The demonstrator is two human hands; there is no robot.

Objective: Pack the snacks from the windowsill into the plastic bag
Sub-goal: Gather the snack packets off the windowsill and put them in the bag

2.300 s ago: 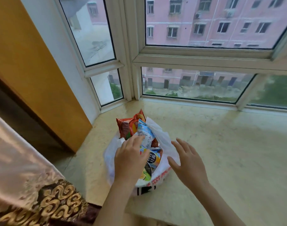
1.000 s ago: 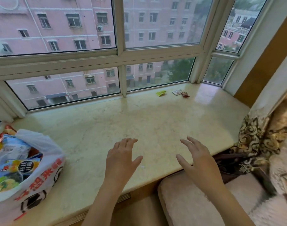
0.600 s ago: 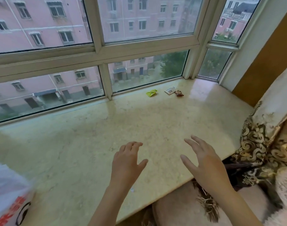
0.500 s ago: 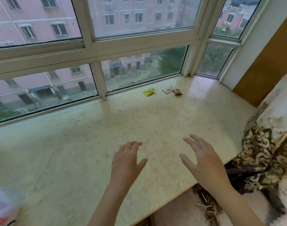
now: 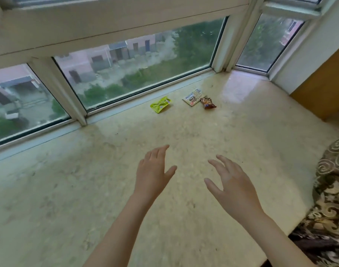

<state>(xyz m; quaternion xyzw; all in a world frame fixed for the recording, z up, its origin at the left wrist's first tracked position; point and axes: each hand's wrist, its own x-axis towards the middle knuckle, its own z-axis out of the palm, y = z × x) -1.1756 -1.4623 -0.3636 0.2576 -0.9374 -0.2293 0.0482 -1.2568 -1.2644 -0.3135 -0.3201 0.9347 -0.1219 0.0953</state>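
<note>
Lying far along the marble windowsill (image 5: 107, 189) by the window glass (image 5: 141, 62), a yellow-green packet (image 5: 161, 104), a white packet (image 5: 192, 97) and a brown one (image 5: 208, 103), print unreadable, sit well apart from the wide, empty fingers of the left hand (image 5: 152, 175) and right hand (image 5: 232, 187), a patterned curtain (image 5: 330, 199) at right.
</note>
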